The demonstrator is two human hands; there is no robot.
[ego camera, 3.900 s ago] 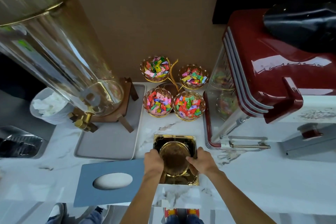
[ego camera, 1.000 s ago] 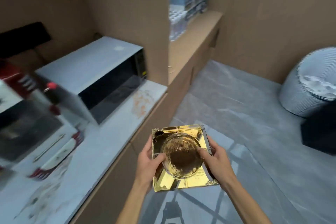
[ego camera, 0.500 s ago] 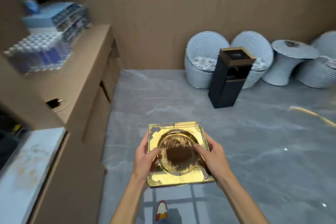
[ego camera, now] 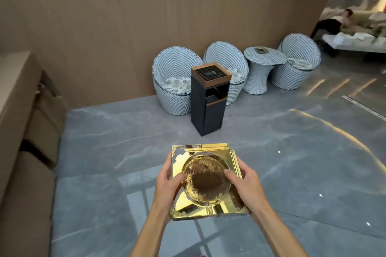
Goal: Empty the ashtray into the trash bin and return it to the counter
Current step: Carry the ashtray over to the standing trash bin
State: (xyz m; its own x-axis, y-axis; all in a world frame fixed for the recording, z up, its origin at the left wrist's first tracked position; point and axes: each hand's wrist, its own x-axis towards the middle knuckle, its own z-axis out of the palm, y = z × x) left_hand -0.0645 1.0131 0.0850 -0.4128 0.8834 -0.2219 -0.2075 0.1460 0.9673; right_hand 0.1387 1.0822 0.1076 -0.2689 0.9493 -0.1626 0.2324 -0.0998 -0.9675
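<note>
I grip the gold ashtray (ego camera: pixel 205 181) level between left hand (ego camera: pixel 167 188) and right hand (ego camera: pixel 248 185), carrying ash steadily toward the black bin (ego camera: pixel 208 102), probably opening under its lid.

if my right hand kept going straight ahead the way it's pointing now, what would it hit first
Nothing nearby: the right hand, holding the gold ashtray, points forward over bare floor. The first thing in that line looks like the black trash bin, though depth is hard to judge.
</note>
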